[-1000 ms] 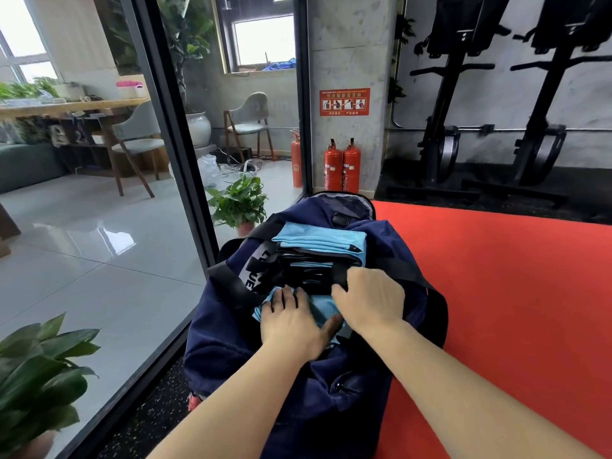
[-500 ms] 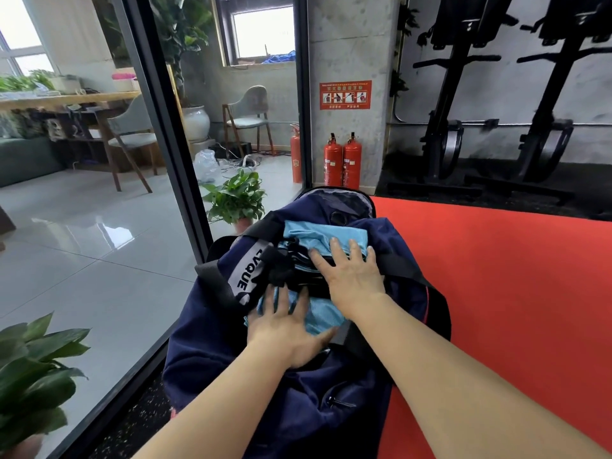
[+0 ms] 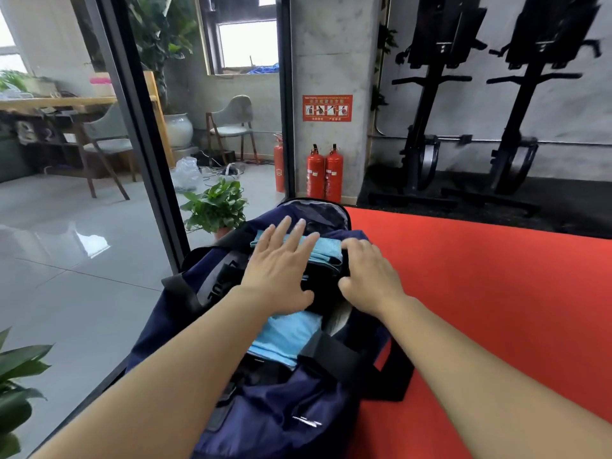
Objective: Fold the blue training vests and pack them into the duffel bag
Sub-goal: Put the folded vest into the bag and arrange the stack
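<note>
The navy duffel bag (image 3: 281, 419) lies open on the floor in front of me. Folded light-blue vests sit inside it: one (image 3: 326, 251) at the far end, another (image 3: 284, 336) nearer me. Black handle straps (image 3: 323, 283) cross over them. My left hand (image 3: 281, 270) lies flat with spread, straight fingers, pressing on the straps and the far vest. My right hand (image 3: 371, 276) is beside it on the right, its fingers curled down over the black strap at the vest's right edge.
A red mat (image 3: 480, 293) spreads under and to the right of the bag. A dark glass-partition frame (image 3: 142, 127) runs along the left, with a potted plant (image 3: 215, 207) behind it. Fire extinguishers (image 3: 324, 173) and exercise bikes (image 3: 427, 127) stand beyond.
My left hand slid from the near vest up onto the straps and far vest. My right hand shifted right and curled its fingers. The view has moved closer.
</note>
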